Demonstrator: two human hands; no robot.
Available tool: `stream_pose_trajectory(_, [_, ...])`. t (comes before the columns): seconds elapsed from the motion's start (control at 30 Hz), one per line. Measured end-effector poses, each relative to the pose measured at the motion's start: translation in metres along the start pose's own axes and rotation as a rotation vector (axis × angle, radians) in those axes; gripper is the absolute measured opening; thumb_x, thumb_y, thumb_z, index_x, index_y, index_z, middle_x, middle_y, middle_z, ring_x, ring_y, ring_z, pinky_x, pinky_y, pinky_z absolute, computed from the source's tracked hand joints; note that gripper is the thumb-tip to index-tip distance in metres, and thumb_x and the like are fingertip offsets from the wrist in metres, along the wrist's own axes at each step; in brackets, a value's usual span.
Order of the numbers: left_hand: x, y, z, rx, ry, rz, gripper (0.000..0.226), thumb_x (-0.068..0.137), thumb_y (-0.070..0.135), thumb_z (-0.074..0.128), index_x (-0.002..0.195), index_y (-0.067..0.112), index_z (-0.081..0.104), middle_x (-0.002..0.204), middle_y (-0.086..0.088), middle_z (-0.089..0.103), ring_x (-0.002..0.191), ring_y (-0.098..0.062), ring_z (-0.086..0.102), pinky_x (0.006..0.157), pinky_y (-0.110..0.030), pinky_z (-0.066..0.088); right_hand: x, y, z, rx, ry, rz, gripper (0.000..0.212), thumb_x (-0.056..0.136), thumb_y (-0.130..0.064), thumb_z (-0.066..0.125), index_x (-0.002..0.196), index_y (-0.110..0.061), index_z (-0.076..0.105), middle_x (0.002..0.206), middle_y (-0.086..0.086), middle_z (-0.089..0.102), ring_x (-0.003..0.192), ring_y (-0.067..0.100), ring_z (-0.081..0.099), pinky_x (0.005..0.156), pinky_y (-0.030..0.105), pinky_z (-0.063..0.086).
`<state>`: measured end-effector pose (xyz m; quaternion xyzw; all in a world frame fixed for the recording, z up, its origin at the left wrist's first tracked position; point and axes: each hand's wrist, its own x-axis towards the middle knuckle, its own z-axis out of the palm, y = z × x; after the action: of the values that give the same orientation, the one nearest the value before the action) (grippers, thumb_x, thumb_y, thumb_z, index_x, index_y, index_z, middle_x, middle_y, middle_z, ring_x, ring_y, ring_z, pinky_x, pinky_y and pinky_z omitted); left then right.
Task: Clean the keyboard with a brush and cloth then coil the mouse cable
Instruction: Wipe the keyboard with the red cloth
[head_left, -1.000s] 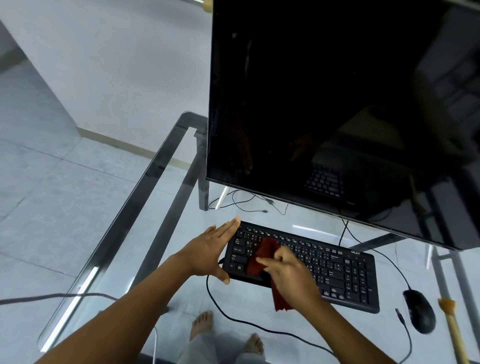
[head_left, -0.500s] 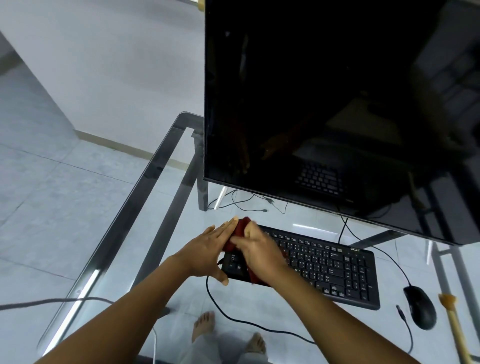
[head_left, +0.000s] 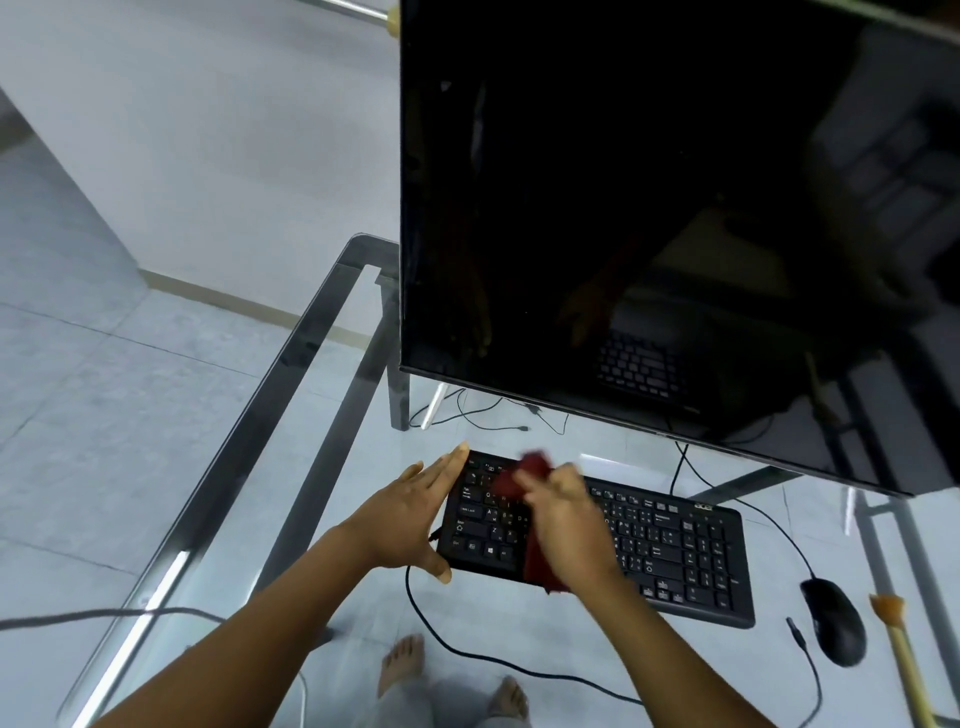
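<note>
Red cloth (head_left: 524, 475) bunched in right hand (head_left: 563, 514) on keyboard (head_left: 675, 551) — left hand (head_left: 410, 512), fingers spread flat, braces its end; mouse (head_left: 834, 626) lies apart.

home office | glass desk (head_left: 291, 364) | monitor (head_left: 649, 208) | tiled floor (head_left: 104, 395)

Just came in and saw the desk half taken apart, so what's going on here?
A person is wiping a black keyboard on a glass desk. The right hand presses a dark red cloth onto the keys at the left part of the board, and it is blurred. The left hand lies flat against the keyboard's left end, steadying it. The mouse sits untouched to the right, its cable uncoiled, with the brush beside it.
</note>
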<state>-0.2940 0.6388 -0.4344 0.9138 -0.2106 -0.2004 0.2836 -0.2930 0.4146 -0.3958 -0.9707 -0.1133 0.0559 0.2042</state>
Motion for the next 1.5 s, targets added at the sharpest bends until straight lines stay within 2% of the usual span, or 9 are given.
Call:
stream_pose_trajectory(0.1, [0.001, 0.001, 0.002, 0.038, 0.001, 0.017, 0.144, 0.062, 0.052, 0.083, 0.146, 0.023, -0.03, 0.161, 0.004, -0.01, 0.148, -0.011, -0.004, 0.116, -0.028, -0.006, 0.016, 0.009, 0.004, 0.039, 0.097, 0.266, 0.029, 0.101, -0.024, 0.043, 0.125, -0.021, 0.06, 0.095, -0.016, 0.043, 0.069, -0.005, 0.049, 0.073, 0.013, 0.051])
stream_pose_trajectory(0.3, [0.001, -0.001, 0.005, 0.088, 0.022, 0.005, 0.147, 0.059, 0.057, 0.083, 0.145, 0.024, -0.032, 0.162, 0.003, -0.008, 0.148, -0.012, -0.001, 0.118, -0.029, -0.003, 0.025, -0.03, 0.019, -0.1, -0.081, -0.032, 0.023, 0.095, -0.047, 0.048, 0.111, -0.034, 0.056, 0.099, -0.008, 0.064, 0.081, 0.014, 0.066, 0.069, 0.036, 0.055])
stream_pose_trajectory(0.47, [0.002, 0.003, 0.005, 0.097, 0.022, 0.003, 0.145, 0.06, 0.052, 0.084, 0.146, 0.022, -0.029, 0.162, 0.004, -0.008, 0.148, -0.012, -0.002, 0.118, -0.031, -0.002, 0.034, 0.005, -0.001, -0.159, -0.031, 0.308, 0.028, 0.103, -0.027, 0.04, 0.124, -0.02, 0.057, 0.114, 0.01, 0.048, 0.074, 0.022, 0.062, 0.063, 0.033, 0.058])
stream_pose_trajectory(0.7, [0.003, -0.005, 0.004, 0.15, -0.028, -0.014, 0.143, 0.06, 0.059, 0.08, 0.148, 0.023, -0.025, 0.159, 0.008, -0.017, 0.146, -0.011, -0.016, 0.12, -0.039, -0.006, 0.015, -0.018, 0.008, 0.073, -0.086, 0.063, 0.017, 0.094, -0.048, 0.05, 0.103, -0.036, 0.058, 0.087, -0.019, 0.058, 0.084, 0.005, 0.064, 0.065, 0.032, 0.049])
stream_pose_trajectory(0.8, [0.004, 0.002, -0.001, 0.013, -0.056, -0.051, 0.111, 0.076, 0.051, 0.065, 0.152, 0.024, -0.011, 0.154, 0.015, -0.021, 0.142, -0.006, -0.023, 0.119, -0.041, -0.011, 0.0, 0.032, 0.006, -0.01, 0.018, 0.209, 0.036, 0.097, -0.019, 0.053, 0.129, -0.033, 0.06, 0.104, -0.005, 0.048, 0.096, 0.02, 0.058, 0.085, 0.038, 0.053])
stream_pose_trajectory(0.97, [0.02, 0.019, 0.018, -0.219, 0.177, -0.144, 0.06, 0.099, 0.038, 0.03, 0.154, 0.025, 0.01, 0.157, 0.017, -0.005, 0.143, 0.002, -0.013, 0.12, -0.035, -0.009, -0.037, 0.005, 0.033, -0.17, 0.13, -0.088, 0.033, 0.088, -0.027, 0.059, 0.117, -0.042, 0.065, 0.087, -0.005, 0.05, 0.078, 0.02, 0.049, 0.064, 0.029, 0.034])
stream_pose_trajectory(1.03, [0.024, 0.02, 0.032, -0.07, 0.285, -0.126, 0.064, 0.097, 0.05, 0.011, 0.154, 0.022, 0.011, 0.157, 0.015, -0.003, 0.145, -0.003, -0.009, 0.118, -0.034, -0.006, -0.052, 0.008, 0.038, -0.215, 0.021, -0.294, 0.04, 0.087, -0.023, 0.052, 0.118, -0.048, 0.059, 0.087, -0.005, 0.05, 0.076, 0.018, 0.05, 0.063, 0.028, 0.037])
stream_pose_trajectory(1.3, [0.027, 0.012, 0.048, 0.163, 0.346, -0.102, 0.057, 0.102, 0.04, 0.011, 0.154, 0.017, 0.006, 0.161, 0.006, -0.001, 0.148, -0.01, -0.006, 0.12, -0.038, 0.003, -0.063, 0.034, 0.026, -0.19, 0.033, -0.226, 0.064, 0.065, -0.007, 0.084, 0.115, -0.045, 0.067, 0.084, -0.004, 0.052, 0.072, 0.016, 0.052, 0.062, 0.026, 0.036])
stream_pose_trajectory(1.5, [0.028, 0.008, 0.044, 0.199, 0.329, -0.076, 0.056, 0.103, 0.039, 0.014, 0.154, 0.018, 0.008, 0.161, 0.005, 0.002, 0.148, -0.009, -0.005, 0.121, -0.038, 0.003, -0.061, 0.057, 0.011, -0.236, 0.014, -0.362, 0.046, 0.085, -0.019, 0.062, 0.12, -0.047, 0.061, 0.088, -0.005, 0.046, 0.079, 0.014, 0.04, 0.064, 0.026, 0.03])
